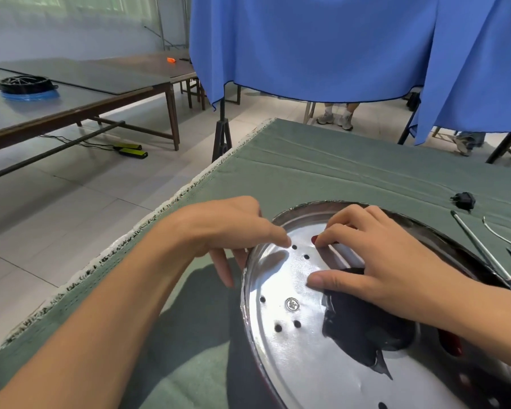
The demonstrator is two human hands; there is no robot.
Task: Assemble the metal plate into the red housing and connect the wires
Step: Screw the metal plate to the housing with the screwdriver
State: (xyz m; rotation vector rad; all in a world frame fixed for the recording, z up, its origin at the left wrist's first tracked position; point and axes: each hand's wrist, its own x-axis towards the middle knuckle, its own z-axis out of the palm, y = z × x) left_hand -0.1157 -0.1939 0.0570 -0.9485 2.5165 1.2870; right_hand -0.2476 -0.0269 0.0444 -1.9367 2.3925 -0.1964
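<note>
A round shiny metal plate (295, 343) with several small holes lies inside a round housing whose dark rim (443, 228) shows at the far side. My left hand (227, 231) reaches over the plate's left edge, index fingertip touching the plate near two holes. My right hand (375, 255) rests on the plate, fingertips pinching a small red connector (314, 239) with a white wire (341, 250). Its thumb lies flat on the metal. A red opening (452, 343) shows at the plate's right.
The work sits on a green cloth (322, 169) whose frayed left edge is close to my left arm. A screwdriver (478, 246), a black plug (464, 200) and loose wires (496, 231) lie at the right. Blue curtains (337, 45) hang behind; a long table (71, 98) stands left.
</note>
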